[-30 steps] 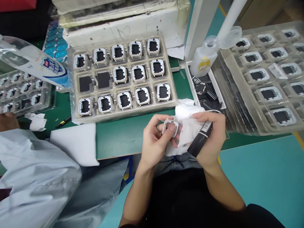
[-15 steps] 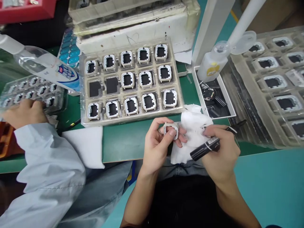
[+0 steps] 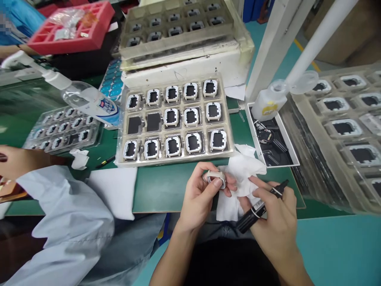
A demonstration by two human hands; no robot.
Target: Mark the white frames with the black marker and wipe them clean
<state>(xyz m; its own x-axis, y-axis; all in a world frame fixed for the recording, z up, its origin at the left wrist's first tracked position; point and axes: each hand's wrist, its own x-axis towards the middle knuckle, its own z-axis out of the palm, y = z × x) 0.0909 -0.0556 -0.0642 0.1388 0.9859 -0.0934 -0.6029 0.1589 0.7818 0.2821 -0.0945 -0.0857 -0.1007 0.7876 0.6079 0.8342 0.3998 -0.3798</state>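
Observation:
My left hand (image 3: 202, 194) pinches a small white square watch frame (image 3: 216, 177) just off the green table's near edge. My right hand (image 3: 272, 220) grips a black marker pen (image 3: 258, 207) and a crumpled white wipe (image 3: 242, 178), with the wipe lying between both hands. Directly beyond them sits a clear tray (image 3: 175, 159) of white frames with black centres; two of its pockets hold only black pads.
A co-worker's light-blue sleeve (image 3: 65, 222) and hand (image 3: 13, 161) reach in at left, near a smaller tray (image 3: 64, 131) and a spray bottle (image 3: 86, 99). A white bottle (image 3: 269, 103), a black-lined box (image 3: 272, 139) and large trays (image 3: 345, 131) stand right. A red tray (image 3: 71, 28) is far left.
My right hand has drawn away to the right and lowered, leaving the frame in my left hand. The camera has tilted up, showing more of the table's far side.

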